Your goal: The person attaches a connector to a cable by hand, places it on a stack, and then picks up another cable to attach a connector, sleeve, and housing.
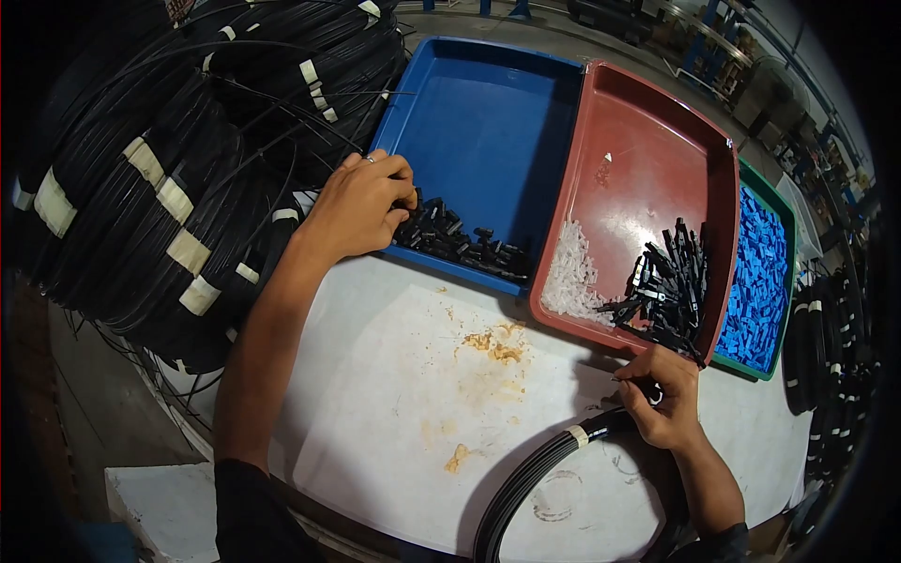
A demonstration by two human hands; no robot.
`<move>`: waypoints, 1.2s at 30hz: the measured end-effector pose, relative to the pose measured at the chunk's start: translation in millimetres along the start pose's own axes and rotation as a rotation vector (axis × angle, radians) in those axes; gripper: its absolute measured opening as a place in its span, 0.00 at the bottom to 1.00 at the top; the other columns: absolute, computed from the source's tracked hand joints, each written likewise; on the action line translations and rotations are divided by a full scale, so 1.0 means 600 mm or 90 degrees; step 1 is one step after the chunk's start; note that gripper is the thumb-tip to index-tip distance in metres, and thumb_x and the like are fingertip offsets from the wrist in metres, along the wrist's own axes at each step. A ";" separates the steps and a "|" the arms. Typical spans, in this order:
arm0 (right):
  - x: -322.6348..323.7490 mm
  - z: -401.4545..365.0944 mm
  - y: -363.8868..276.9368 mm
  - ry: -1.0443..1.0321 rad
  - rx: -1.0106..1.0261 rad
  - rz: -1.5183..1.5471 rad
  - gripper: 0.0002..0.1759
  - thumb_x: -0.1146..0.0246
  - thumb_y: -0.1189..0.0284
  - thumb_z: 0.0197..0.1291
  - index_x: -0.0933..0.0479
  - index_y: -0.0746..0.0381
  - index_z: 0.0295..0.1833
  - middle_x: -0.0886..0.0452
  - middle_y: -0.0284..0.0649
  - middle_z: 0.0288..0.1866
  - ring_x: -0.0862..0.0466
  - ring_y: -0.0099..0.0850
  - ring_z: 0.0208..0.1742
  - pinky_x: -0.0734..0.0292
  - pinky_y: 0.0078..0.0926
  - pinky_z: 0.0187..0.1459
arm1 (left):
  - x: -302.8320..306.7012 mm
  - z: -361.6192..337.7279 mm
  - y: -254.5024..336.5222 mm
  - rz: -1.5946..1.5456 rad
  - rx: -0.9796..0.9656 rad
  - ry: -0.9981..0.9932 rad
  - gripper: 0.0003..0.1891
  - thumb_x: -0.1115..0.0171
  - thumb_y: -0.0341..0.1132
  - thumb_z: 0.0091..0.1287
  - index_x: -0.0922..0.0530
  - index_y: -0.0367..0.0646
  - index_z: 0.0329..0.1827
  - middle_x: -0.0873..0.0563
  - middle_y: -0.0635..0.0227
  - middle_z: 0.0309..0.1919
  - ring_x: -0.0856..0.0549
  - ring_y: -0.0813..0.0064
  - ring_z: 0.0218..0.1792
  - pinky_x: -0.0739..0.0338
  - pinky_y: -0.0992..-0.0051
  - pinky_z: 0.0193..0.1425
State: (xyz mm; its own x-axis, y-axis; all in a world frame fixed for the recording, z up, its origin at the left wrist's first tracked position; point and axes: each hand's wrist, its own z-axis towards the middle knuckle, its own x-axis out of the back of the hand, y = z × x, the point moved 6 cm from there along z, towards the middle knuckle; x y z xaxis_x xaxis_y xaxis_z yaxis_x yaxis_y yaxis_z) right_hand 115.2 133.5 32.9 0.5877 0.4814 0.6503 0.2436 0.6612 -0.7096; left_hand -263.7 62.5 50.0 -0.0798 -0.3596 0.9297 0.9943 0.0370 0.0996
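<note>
My left hand (361, 208) reaches over the near left corner of the blue tray (488, 113), beside a pile of small black plastic parts (460, 239). Its fingers are curled and drawn together; what they pinch, if anything, is hidden. On the right, my right hand (663, 399) is closed on a black cable, whose thin end pokes out past the fingertips. The coil (535, 469) of that cable, banded with a pale strip of tape, lies on the white tabletop (375, 375) just below this hand.
A red tray (638, 178) holds clear small pieces (570, 277) and longer black parts (671, 281). Beyond it, a green tray (786, 253) contains blue pieces (754, 281). Large black cable coils (160, 216) are stacked at left. Yellowish crumbs (497, 347) dot the tabletop.
</note>
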 end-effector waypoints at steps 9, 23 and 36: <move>0.006 -0.007 -0.021 -0.031 0.049 -0.041 0.09 0.33 0.84 0.57 0.16 0.67 0.44 0.17 0.44 0.36 0.15 0.39 0.36 0.23 0.32 0.38 | 0.028 0.007 0.043 -0.191 0.043 0.098 0.07 0.29 0.27 0.62 0.14 0.37 0.42 0.10 0.62 0.36 0.12 0.69 0.36 0.20 0.68 0.50; 0.102 -0.149 -0.001 0.290 -0.052 0.026 0.03 0.32 0.80 0.65 0.16 0.65 0.44 0.19 0.41 0.39 0.20 0.32 0.36 0.25 0.30 0.38 | -0.041 -0.024 0.496 -0.680 -0.146 0.054 0.08 0.27 0.24 0.65 0.11 0.35 0.47 0.08 0.65 0.40 0.12 0.80 0.38 0.17 0.77 0.46; 0.095 -0.158 -0.003 0.300 0.034 0.011 0.04 0.32 0.81 0.63 0.17 0.64 0.43 0.20 0.42 0.40 0.19 0.41 0.42 0.27 0.38 0.46 | -0.059 -0.042 0.506 -0.716 -0.109 0.061 0.08 0.26 0.25 0.64 0.11 0.35 0.45 0.08 0.66 0.38 0.14 0.80 0.37 0.19 0.77 0.46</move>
State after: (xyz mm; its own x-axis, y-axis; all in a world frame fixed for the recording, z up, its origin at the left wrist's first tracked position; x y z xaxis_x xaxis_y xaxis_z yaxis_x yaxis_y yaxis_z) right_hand 221.4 105.6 45.6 0.8806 0.1867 0.4356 0.1982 0.6897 -0.6964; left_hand 42.9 63.0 38.5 -0.9332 -0.1780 0.3121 0.3592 -0.4759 0.8028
